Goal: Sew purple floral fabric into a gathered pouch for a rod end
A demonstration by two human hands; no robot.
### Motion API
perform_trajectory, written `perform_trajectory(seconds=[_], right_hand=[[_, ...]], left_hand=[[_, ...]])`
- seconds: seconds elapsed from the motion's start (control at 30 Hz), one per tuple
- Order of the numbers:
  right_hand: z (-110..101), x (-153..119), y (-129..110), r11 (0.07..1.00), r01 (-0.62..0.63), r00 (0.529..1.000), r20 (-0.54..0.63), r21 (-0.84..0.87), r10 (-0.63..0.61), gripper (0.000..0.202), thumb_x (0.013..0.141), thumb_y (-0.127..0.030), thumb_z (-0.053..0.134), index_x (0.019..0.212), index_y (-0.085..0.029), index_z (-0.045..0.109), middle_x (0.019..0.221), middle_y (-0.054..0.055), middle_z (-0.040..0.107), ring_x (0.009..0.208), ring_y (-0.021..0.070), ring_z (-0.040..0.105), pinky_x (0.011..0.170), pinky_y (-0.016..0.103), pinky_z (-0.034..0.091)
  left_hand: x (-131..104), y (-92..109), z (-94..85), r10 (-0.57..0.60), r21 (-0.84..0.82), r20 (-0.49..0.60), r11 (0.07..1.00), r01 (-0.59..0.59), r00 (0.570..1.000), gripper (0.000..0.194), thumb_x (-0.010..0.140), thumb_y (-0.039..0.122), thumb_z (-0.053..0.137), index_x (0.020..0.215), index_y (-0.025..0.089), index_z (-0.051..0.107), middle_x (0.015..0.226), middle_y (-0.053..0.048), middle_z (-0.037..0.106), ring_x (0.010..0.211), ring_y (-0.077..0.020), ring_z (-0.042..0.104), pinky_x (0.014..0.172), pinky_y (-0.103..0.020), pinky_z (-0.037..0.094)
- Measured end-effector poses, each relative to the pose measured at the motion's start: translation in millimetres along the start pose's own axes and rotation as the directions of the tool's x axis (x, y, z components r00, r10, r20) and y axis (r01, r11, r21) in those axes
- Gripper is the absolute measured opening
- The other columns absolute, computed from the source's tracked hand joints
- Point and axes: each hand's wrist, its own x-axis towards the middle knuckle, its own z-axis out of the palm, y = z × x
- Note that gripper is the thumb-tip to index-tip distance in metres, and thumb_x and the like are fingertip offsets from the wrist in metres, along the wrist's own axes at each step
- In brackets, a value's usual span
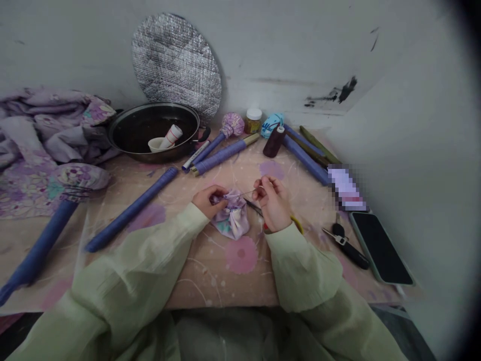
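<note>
Near the middle of the table, my left hand [211,201] pinches the upper left edge of a small gathered purple floral cloth [236,220]. My right hand [273,201] is to the right, its thumb and fingertips closed on a thin needle [247,193] whose far end reaches the top of the cloth. Under the right hand lie scissors [298,224] with yellow and red on the handles, partly hidden by the hand and sleeve; their dark blades point toward the cloth.
Behind stand a black pan [124,150], a silver round mat [176,65], a jar [253,121] and a dark thread spool [274,142]. Blue-wrapped sticks [131,210] lie left. Keys [347,245] and a phone [381,248] are right. Floral fabric [22,155] is heaped left.
</note>
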Motion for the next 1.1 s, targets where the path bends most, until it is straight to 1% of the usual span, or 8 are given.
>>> perform_trajectory(seconds=[0.17, 0.33, 0.5, 0.63, 0.77, 0.93, 1.1], right_hand=[[-0.3, 0.5, -1.1, 1.000, 0.006, 1.000, -0.018, 0.009, -0.006, 0.018, 0.071, -0.032, 0.065, 0.071, -0.020, 0.051, 0.065, -0.005, 0.056, 0.048, 0.0045, 0.048, 0.047, 0.019, 0.040], [-0.7, 0.1, -1.1, 1.000, 0.006, 1.000, -0.018, 0.006, -0.006, 0.017, 0.071, -0.031, 0.065, 0.070, -0.020, 0.051, 0.065, -0.005, 0.055, 0.049, 0.0048, 0.048, 0.046, 0.019, 0.039], [0.6, -0.9, -0.9, 1.000, 0.003, 1.000, -0.008, 0.010, -0.003, 0.017, 0.070, -0.031, 0.065, 0.070, -0.021, 0.052, 0.064, -0.005, 0.056, 0.047, 0.0049, 0.048, 0.046, 0.019, 0.039], [2.1, -2.8, -0.4, 1.000, -0.005, 1.000, 0.011, 0.001, 0.005, 0.016, 0.072, -0.031, 0.065, 0.071, -0.021, 0.052, 0.063, -0.005, 0.056, 0.046, 0.0051, 0.048, 0.045, 0.020, 0.038], [2.2, -4.1, 1.3, 1.000, 0.019, 0.999, 0.026, 0.003, -0.019, 0.014, 0.073, -0.029, 0.064, 0.072, -0.021, 0.053, 0.063, -0.005, 0.056, 0.046, 0.0054, 0.048, 0.045, 0.020, 0.037], [0.5, -3.5, 3.6, 0.999, 0.047, 0.999, -0.014, -0.020, -0.047, 0.016, 0.071, -0.032, 0.066, 0.071, -0.021, 0.054, 0.061, -0.006, 0.054, 0.044, 0.0044, 0.045, 0.042, 0.019, 0.035], [-0.7, -2.5, 5.0, 0.998, 0.051, 0.995, -0.081, -0.031, -0.054, 0.022, 0.067, -0.034, 0.069, 0.068, -0.019, 0.053, 0.059, -0.006, 0.052, 0.043, 0.0032, 0.040, 0.040, 0.018, 0.031]], left_hand=[[0.3, -2.9, -0.3, -0.004, -0.094, 0.026, 0.996, 0.007, 1.000, 0.028, 0.063, 0.030, 0.062, 0.087, 0.015, 0.062, 0.082, -0.004, 0.067, 0.073, -0.0150, 0.060, 0.067, -0.026, 0.047], [-1.0, -2.0, 1.0, -0.022, -0.128, 0.024, 0.991, 0.025, 0.999, 0.028, 0.063, 0.028, 0.061, 0.087, 0.014, 0.063, 0.082, -0.005, 0.067, 0.068, -0.0135, 0.058, 0.063, -0.025, 0.046], [-0.8, -0.1, 4.2, -0.073, -0.142, 0.008, 0.987, 0.073, 0.997, 0.026, 0.061, 0.026, 0.060, 0.084, 0.013, 0.063, 0.076, -0.003, 0.064, 0.064, -0.0125, 0.055, 0.061, -0.023, 0.044], [-0.1, 3.7, 6.2, -0.133, -0.149, -0.004, 0.980, 0.131, 0.991, 0.022, 0.059, 0.022, 0.057, 0.079, 0.015, 0.063, 0.069, 0.001, 0.062, 0.056, -0.0099, 0.049, 0.056, -0.021, 0.040], [-0.8, 8.4, 7.0, -0.167, -0.165, -0.035, 0.973, 0.159, 0.985, 0.020, 0.057, 0.021, 0.055, 0.074, 0.014, 0.064, 0.067, 0.001, 0.061, 0.054, -0.0093, 0.046, 0.055, -0.021, 0.039], [-1.8, 10.6, 9.0, -0.194, -0.192, -0.085, 0.966, 0.175, 0.977, 0.019, 0.057, 0.022, 0.055, 0.072, 0.014, 0.064, 0.066, 0.001, 0.061, 0.054, -0.0094, 0.046, 0.055, -0.021, 0.038], [-3.4, 7.4, 12.6, -0.181, -0.195, -0.124, 0.969, 0.155, 0.976, 0.017, 0.058, 0.025, 0.055, 0.069, 0.015, 0.063, 0.061, 0.003, 0.060, 0.051, -0.0089, 0.043, 0.052, -0.020, 0.036]])
